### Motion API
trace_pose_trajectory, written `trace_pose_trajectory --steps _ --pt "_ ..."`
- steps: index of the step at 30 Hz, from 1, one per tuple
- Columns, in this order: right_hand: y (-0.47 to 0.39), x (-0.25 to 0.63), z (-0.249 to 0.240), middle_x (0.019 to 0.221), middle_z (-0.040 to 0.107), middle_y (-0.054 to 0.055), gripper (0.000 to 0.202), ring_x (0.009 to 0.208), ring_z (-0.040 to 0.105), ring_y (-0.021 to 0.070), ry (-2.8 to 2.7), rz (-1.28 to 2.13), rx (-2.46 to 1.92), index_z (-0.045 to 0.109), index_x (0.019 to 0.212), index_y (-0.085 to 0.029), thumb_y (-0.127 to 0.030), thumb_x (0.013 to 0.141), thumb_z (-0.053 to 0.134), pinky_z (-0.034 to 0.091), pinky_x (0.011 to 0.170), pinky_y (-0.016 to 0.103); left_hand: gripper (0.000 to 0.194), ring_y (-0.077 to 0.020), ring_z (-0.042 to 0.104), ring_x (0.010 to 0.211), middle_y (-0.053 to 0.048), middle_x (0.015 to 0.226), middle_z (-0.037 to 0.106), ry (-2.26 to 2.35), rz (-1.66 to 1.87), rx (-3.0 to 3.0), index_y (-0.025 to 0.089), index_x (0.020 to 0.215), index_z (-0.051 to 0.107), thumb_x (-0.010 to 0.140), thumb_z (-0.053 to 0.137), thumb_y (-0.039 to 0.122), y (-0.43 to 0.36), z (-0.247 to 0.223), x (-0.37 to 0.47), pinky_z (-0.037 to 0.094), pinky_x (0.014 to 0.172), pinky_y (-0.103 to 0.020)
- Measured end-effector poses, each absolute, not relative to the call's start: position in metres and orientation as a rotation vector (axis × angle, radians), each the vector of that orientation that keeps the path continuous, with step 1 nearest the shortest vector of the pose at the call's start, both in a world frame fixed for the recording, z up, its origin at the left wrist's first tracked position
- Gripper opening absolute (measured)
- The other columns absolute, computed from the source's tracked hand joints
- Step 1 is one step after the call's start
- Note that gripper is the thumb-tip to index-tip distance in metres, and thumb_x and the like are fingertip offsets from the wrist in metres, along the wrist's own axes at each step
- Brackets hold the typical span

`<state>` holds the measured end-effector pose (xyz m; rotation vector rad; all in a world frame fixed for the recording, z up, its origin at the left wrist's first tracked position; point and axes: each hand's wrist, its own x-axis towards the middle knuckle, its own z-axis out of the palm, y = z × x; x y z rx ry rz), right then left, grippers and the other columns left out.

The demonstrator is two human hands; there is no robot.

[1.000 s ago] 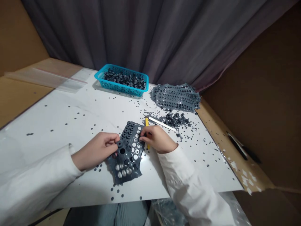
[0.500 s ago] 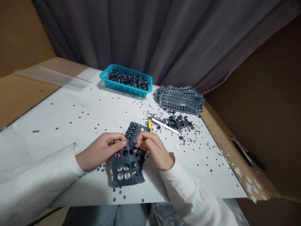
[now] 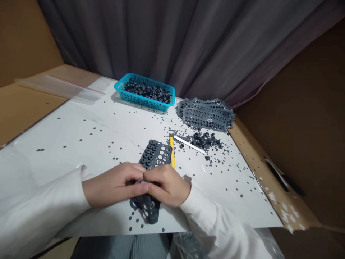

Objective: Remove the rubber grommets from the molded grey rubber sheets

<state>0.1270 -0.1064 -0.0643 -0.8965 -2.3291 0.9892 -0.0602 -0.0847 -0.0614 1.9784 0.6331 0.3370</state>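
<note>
Both hands meet near the front of the white table. My left hand (image 3: pixel 115 183) pinches the dark perforated rubber sheet (image 3: pixel 149 208) from the left, and my right hand (image 3: pixel 168 183) pinches it from the right, their thumbs nearly touching. The sheet is folded and bunched below the fingers. Just beyond the hands lies another dark sheet (image 3: pixel 149 154), with ring-shaped pieces on its left side and open holes on its right; its near part is hidden. A yellow tool (image 3: pixel 172 153) lies against its right edge.
A blue basket (image 3: pixel 147 101) of small dark pieces stands at the back. To its right are stacked perforated sheets (image 3: pixel 206 114), with a pile of dark bits (image 3: pixel 206 140) and a white stick (image 3: pixel 189 144) nearer. Small dark discs are scattered over the table (image 3: pixel 88 151).
My right hand has moved down and left to meet my left hand, which is slightly lower. The held sheet has gone from flat to folded, uncovering more of the sheet beyond and the yellow tool.
</note>
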Motion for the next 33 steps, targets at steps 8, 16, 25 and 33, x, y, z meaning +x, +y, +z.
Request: trace_pose_trajectory --steps 8,16,25,33 --pt "-0.108 0.121 -0.077 0.052 0.032 -0.004 0.038 0.049 0.031 0.0088 -1.721 1.455 -0.86 0.038 0.055 -0.018 -0.04 0.086 0.044 0.026 0.049 0.023 0.033 -0.0171 0.052 0.076 -0.004 0.073 0.056 0.472 0.362 1.974 0.017 0.062 0.05 0.091 0.036 0.027 -0.078 -0.065 -0.065 0.041 0.074 -0.028" --pt "-0.084 0.12 -0.092 0.051 0.024 -0.007 0.039 0.047 0.021 0.0082 -0.986 1.442 -0.735 0.033 0.056 -0.019 -0.041 0.084 0.048 0.021 0.049 0.024 0.037 -0.0199 0.053 0.082 -0.008 0.085 0.06 0.407 0.392 1.843 0.016 0.06 0.051 0.091 0.034 0.03 -0.076 -0.069 -0.058 0.042 0.08 -0.033" --pt "-0.077 0.137 -0.077 0.055 0.038 -0.004 0.007 0.048 0.032 0.0083 -0.837 1.476 -0.786 0.051 0.07 -0.018 -0.02 0.074 0.046 0.029 0.051 0.022 0.027 -0.0216 0.056 0.091 -0.007 0.096 0.064 0.726 0.83 1.864 0.018 0.059 0.063 0.082 0.051 0.023 -0.079 -0.07 -0.065 0.044 0.081 -0.029" --pt "-0.066 0.155 -0.069 0.064 0.046 0.0 0.012 0.05 0.039 0.0068 -0.543 1.369 -0.954 0.05 0.064 -0.015 -0.007 0.062 0.042 0.034 0.05 0.02 0.015 -0.0088 0.057 0.052 0.002 0.06 0.061 1.111 1.605 0.749 0.015 0.067 0.058 0.081 0.052 0.014 -0.054 -0.062 -0.067 0.049 0.046 -0.017"
